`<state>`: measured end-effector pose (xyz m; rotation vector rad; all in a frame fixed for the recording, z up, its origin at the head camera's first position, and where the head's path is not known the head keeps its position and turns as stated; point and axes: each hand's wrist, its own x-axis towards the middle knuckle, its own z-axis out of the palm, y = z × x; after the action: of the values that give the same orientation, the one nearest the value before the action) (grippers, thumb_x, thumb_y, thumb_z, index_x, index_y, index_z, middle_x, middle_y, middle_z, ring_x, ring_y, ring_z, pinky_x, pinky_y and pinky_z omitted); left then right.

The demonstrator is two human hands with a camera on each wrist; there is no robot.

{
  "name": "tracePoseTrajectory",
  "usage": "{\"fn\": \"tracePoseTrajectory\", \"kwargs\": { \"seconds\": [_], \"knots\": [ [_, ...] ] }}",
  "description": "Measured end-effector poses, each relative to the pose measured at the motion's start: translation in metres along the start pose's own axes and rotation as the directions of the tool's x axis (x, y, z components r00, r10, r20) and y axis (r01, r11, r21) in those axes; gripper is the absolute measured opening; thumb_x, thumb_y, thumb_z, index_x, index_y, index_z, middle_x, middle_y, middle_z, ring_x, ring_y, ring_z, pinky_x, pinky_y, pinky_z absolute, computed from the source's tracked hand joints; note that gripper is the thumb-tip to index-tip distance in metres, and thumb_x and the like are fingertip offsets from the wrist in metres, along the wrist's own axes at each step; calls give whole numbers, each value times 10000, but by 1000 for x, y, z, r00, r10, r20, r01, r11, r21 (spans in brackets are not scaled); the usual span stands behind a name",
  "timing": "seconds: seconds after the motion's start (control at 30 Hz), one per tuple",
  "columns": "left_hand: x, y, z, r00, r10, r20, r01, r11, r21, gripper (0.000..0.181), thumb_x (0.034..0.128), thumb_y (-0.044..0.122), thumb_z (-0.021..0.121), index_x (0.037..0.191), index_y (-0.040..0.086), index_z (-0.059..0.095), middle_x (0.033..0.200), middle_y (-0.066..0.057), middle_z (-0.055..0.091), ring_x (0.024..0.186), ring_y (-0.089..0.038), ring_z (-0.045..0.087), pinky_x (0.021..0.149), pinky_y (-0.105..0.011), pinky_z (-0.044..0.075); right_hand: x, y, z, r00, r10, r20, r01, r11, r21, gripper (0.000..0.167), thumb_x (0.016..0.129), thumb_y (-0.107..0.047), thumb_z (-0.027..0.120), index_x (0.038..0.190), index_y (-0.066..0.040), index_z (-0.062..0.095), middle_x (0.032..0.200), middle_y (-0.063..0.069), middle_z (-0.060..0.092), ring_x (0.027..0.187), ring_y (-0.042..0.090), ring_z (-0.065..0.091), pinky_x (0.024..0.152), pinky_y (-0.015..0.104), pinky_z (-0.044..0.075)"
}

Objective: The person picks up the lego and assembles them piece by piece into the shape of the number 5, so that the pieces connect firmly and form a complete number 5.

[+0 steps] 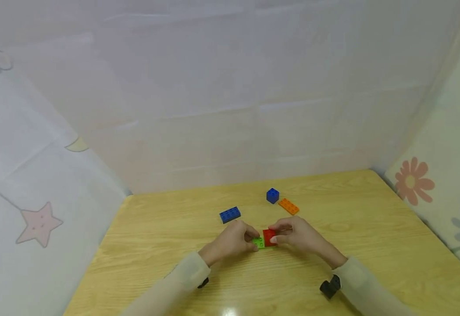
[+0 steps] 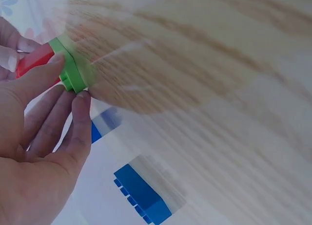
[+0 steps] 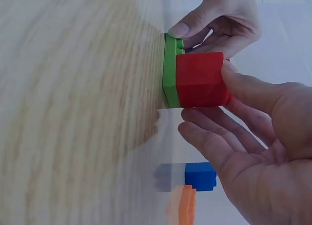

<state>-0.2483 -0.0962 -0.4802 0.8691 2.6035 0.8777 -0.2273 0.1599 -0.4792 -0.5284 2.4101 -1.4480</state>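
Observation:
A flat green brick (image 1: 258,242) lies on the table, and a taller red block (image 1: 269,237) sits on its right part. In the right wrist view the red block (image 3: 201,80) stands on the green plate (image 3: 169,71), flush at the near end. My left hand (image 1: 234,240) holds the green brick's left end between thumb and fingers; the left wrist view shows that thumb over the green brick (image 2: 73,71). My right hand (image 1: 301,237) pinches the red block, thumb on its near side, other fingers behind it.
Behind my hands on the wooden table (image 1: 155,245) lie a long blue brick (image 1: 230,214), a small blue block (image 1: 272,195) and a flat orange brick (image 1: 289,206). Printed cloth (image 1: 214,109) hangs at the back and sides.

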Motion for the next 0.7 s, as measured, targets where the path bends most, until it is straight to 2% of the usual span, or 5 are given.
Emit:
{"fn": "tracePoseTrajectory", "kwargs": {
  "seconds": [0.23, 0.4, 0.57, 0.7],
  "knots": [
    [-1, 2, 0, 1000, 30, -4, -29, 999, 40, 337, 880, 185, 873, 1190, 72, 804, 1179, -47, 804, 976, -88, 760, 820, -184, 597, -1, 5, 0, 999, -38, 23, 37, 999, 24, 561, 950, -269, 804, 1395, 31, 640, 1381, 222, 682, 1243, 368, 700, 979, 356, 620],
    [-4, 2, 0, 998, 55, -4, -55, 998, 39, 365, 898, 195, 855, 1226, 50, 782, 1201, -66, 796, 990, -121, 757, 843, -219, 607, -1, 8, 4, 999, -33, 28, 31, 997, 70, 613, 921, -253, 833, 1416, 38, 621, 1427, 239, 650, 1281, 389, 678, 999, 359, 612],
    [-11, 3, -6, 998, 26, -58, -25, 999, 26, 328, 947, 198, 794, 1246, 66, 770, 1261, -71, 770, 1104, -222, 739, 902, -333, 626, -3, 11, 6, 1000, -25, -3, 26, 995, 100, 618, 925, -243, 831, 1426, 43, 610, 1452, 248, 630, 1302, 395, 663, 993, 322, 611],
    [-14, -2, -15, 993, 22, -114, -21, 1000, 13, 319, 976, 193, 765, 1264, 57, 758, 1274, -93, 763, 1135, -271, 724, 922, -366, 624, -5, 14, 7, 999, -29, -22, 31, 994, 109, 607, 935, -235, 821, 1427, 46, 605, 1459, 251, 623, 1321, 407, 645, 1013, 331, 603]
  ]
}}
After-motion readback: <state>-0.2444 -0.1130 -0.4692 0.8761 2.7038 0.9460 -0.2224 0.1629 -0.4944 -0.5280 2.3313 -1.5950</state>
